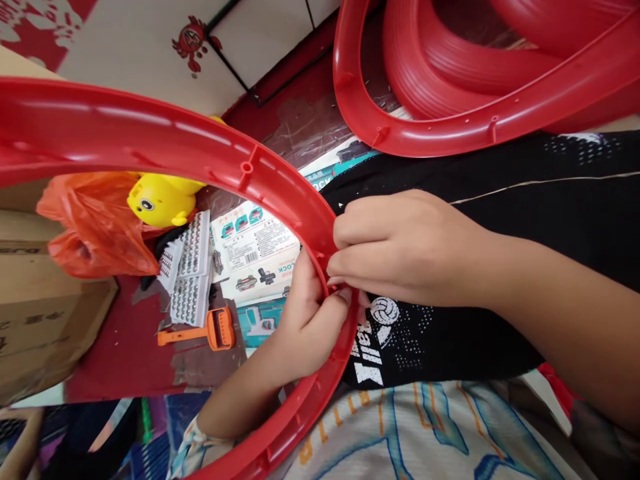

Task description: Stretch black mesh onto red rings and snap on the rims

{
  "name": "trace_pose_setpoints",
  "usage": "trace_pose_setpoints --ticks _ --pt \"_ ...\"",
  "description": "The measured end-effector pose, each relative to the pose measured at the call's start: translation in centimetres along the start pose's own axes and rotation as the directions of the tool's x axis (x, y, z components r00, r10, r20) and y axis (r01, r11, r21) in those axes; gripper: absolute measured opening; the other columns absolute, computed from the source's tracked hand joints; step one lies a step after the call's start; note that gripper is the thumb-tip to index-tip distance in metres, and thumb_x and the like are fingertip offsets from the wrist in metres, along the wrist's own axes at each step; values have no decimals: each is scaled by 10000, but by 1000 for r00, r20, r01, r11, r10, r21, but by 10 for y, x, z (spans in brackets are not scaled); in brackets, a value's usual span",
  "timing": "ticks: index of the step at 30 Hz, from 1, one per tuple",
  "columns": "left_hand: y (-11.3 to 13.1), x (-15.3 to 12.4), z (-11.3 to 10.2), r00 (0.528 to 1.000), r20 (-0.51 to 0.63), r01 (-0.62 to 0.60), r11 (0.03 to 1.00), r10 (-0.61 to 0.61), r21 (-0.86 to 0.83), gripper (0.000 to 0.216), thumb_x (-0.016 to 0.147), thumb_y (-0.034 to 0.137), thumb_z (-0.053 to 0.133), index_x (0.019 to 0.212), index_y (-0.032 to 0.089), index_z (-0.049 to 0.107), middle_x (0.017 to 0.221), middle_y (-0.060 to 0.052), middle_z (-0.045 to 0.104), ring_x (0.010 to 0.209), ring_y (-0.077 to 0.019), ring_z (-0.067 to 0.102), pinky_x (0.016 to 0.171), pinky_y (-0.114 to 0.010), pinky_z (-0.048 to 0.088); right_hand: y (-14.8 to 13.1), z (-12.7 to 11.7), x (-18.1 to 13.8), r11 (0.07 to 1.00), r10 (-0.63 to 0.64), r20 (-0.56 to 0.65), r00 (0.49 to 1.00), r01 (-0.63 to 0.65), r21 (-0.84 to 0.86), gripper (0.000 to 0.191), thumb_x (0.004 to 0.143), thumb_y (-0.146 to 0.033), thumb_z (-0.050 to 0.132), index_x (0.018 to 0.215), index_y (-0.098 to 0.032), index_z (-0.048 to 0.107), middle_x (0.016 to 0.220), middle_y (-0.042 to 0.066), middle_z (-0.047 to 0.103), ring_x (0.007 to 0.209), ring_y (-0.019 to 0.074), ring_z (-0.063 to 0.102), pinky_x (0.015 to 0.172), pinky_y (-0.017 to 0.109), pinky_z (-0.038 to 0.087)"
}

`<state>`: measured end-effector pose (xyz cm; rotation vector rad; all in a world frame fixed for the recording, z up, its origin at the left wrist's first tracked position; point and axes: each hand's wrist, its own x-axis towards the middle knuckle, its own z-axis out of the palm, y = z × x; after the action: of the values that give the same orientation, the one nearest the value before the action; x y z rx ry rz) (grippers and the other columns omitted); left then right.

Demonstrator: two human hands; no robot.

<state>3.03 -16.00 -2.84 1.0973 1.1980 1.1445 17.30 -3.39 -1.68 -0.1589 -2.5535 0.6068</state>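
A large curved red plastic frame (285,190), hollow-backed with ribs and screw posts, sweeps across the left and middle of the view. My left hand (305,320) is closed around its inner edge, thumb pressed on the channel. From the right, my right hand (410,247) reaches into the same stretch of channel with its fingertips pinched together, close to my left thumb. Whatever is between those fingertips is hidden. Black cloth (450,333) with white print lies under the right hand and forearm.
Another red frame (435,137) rests at the upper right, before stacked ribbed red pieces (425,80). Left are an orange plastic bag (100,227), a yellow toy (163,200), white trays of small beads (190,287), an orange tool (220,330), printed packaging (255,247) and a cardboard box (45,320).
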Motion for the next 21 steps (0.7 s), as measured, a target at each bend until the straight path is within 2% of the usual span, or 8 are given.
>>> trace_pose_setpoints --ticks 3,7,10,12,14,18,21 --pt "4 -2 -2 1000 -17 18 998 -17 68 286 933 28 425 1118 246 429 822 43 639 617 -80 630 559 -190 563 -3 -1 3 994 85 49 995 -88 66 232 950 -203 539 808 -141 712 811 18 593 750 125 509 647 273 348" --pt "15 -3 -7 977 67 201 978 -204 48 326 898 4 423 1136 227 436 808 33 657 628 -81 626 584 -183 551 -5 -3 5 977 201 100 974 -207 52 164 899 -203 632 767 -138 703 815 19 635 767 138 578 702 276 430" --pt "25 -4 -13 911 183 378 926 -370 -12 421 903 24 433 1280 205 385 808 16 677 635 -88 635 613 -192 552 -5 -7 3 987 159 117 980 -159 -8 172 921 -196 597 804 -143 711 837 26 657 806 161 604 749 300 467" --pt "29 -3 -16 869 230 460 886 -438 -52 482 912 51 453 1358 191 337 808 10 682 632 -89 633 618 -193 549 -5 -10 2 989 145 111 983 -141 -47 206 942 -179 544 832 -143 714 840 33 660 815 170 610 764 315 478" --pt "31 -3 -19 842 259 507 859 -473 -79 552 911 60 464 1417 191 286 804 12 680 630 -88 628 614 -185 542 -5 -13 1 990 127 99 987 -120 -71 235 949 -153 501 845 -139 712 845 41 661 806 169 602 750 314 480" --pt "33 -3 -21 786 344 571 817 -514 -83 775 901 44 451 1518 269 41 799 35 656 617 -83 606 587 -174 524 -3 -18 -1 995 64 77 995 -58 -84 304 958 -125 434 843 -144 714 860 47 657 807 162 579 733 304 474" --pt "34 -5 -23 760 400 577 815 -512 -53 768 915 61 457 1518 292 41 824 33 649 634 -73 602 617 -170 522 -1 -20 -3 996 76 90 993 -71 -55 327 973 -147 426 829 -156 720 831 36 645 821 160 594 742 300 478"
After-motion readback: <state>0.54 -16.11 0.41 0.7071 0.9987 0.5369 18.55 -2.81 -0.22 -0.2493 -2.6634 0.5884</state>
